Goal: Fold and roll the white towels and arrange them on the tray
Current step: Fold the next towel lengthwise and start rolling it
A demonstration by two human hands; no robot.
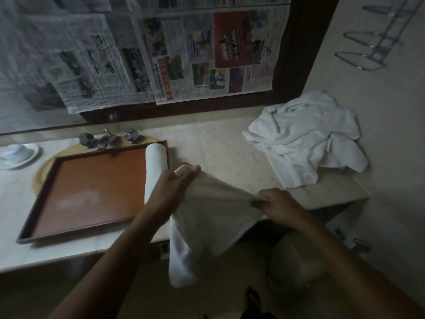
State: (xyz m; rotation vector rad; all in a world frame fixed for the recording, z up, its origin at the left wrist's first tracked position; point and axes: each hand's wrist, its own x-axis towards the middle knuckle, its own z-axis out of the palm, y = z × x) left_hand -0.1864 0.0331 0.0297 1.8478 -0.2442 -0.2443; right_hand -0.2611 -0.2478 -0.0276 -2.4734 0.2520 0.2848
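Fingers (192, 169) of the left hand (177, 180) and right hand (276, 202) pinch the white towel (213, 210) by its top edge, cloth sagging beneath them (soft, light; I'd hold it at the corners).

Pale marble counter (218, 143) runs right across the shot. At nine o'clock, an orange-brown tray (92, 192) sits flat on it, over a round tan rim (41, 171). Up at two o'clock, a rumpled heap of white towels (305, 139). Far out at ten, a small white dish (20, 155); metal tap handles (105, 139) at eleven.
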